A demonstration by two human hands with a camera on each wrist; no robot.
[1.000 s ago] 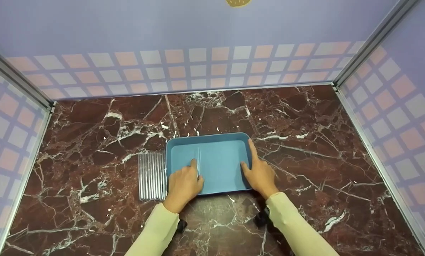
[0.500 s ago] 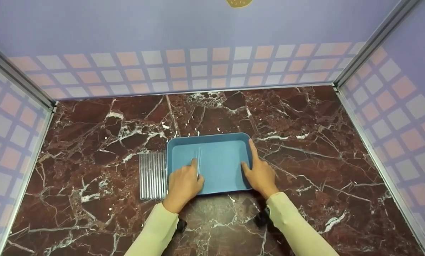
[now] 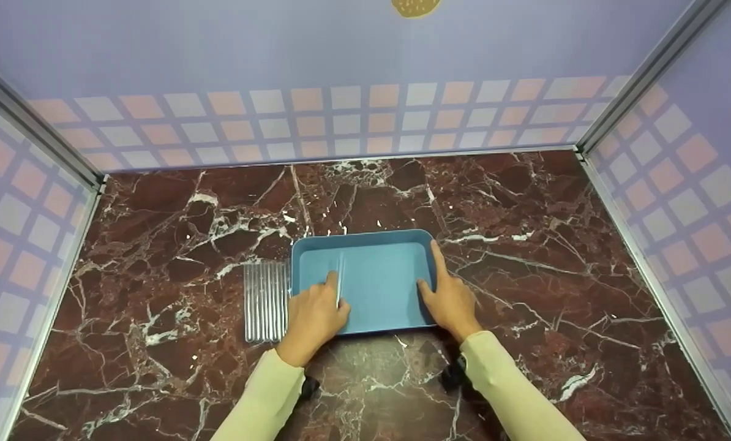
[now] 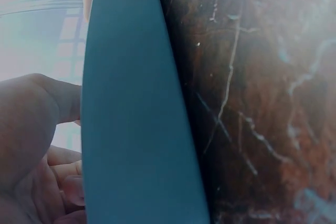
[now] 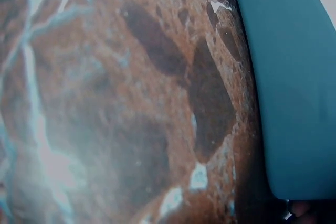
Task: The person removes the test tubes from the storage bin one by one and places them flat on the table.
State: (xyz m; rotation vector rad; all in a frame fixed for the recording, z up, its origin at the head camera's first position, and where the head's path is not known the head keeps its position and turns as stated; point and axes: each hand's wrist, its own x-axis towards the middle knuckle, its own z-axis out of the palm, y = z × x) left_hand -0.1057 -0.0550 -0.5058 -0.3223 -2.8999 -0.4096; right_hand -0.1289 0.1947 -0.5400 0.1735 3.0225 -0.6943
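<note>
A shallow blue rectangular tray (image 3: 384,288) sits on the marble-patterned surface in the head view; its outer wall fills part of both wrist views. A narrow pale strip (image 3: 341,260), like a divider, runs front to back inside it, left of centre. My left hand (image 3: 316,315) reaches over the near wall, with the index finger and thumb on either side of the strip, seemingly pinching it; its lower end is hidden. At the right end, my right hand (image 3: 452,301) grips the tray's side wall, thumb inside and index finger along the outside.
A flat, clear ribbed piece (image 3: 265,301), or a row of clear strips, lies against the tray's left side. Patterned walls stand at the back (image 3: 353,116), left (image 3: 16,214) and right (image 3: 690,177).
The view has shifted slightly. My left hand and the pale strip have moved a little to the left within the tray. The right hand keeps its place on the tray.
</note>
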